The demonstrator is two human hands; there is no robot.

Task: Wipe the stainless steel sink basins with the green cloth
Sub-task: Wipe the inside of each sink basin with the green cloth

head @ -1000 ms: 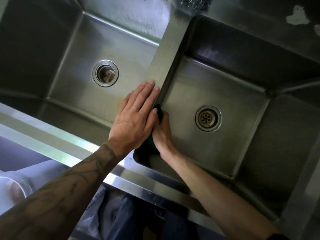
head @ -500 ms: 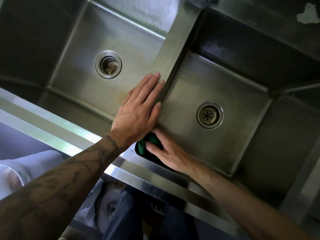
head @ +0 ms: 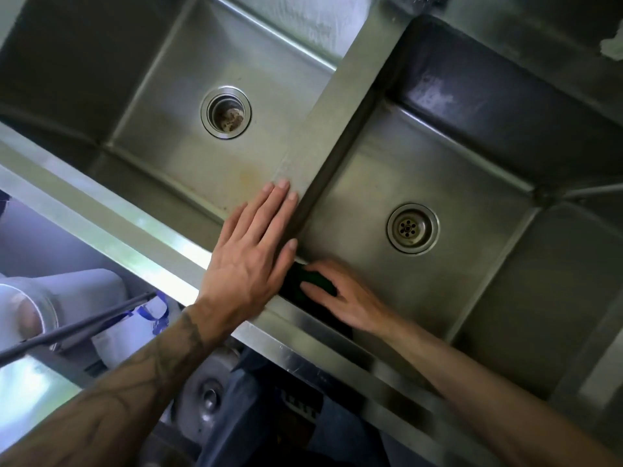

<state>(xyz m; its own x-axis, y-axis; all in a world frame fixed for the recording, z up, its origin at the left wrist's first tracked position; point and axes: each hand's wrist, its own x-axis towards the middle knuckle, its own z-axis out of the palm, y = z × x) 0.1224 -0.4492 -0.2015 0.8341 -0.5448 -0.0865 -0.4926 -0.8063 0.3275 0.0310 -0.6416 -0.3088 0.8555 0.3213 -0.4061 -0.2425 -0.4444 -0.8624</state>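
A double stainless steel sink fills the view, with a left basin (head: 168,153) and a right basin (head: 448,291) split by a steel divider (head: 340,116). My left hand (head: 249,261) lies flat on the near end of the divider, its fingers straight. My right hand (head: 350,299) is down in the near left corner of the right basin. Its spread fingers press the dark green cloth (head: 315,277) against the basin floor. Most of the cloth is hidden under that hand and in the corner's shadow.
Each basin has a round drain, the left drain (head: 226,112) and the right drain (head: 412,228). The sink's front rim (head: 128,227) runs across below my hands. Under it are white containers (head: 30,308) and a metal lid (head: 205,396).
My right hand has slid the cloth from the divider wall down into the near left corner of the right basin. My left hand stays on the divider.
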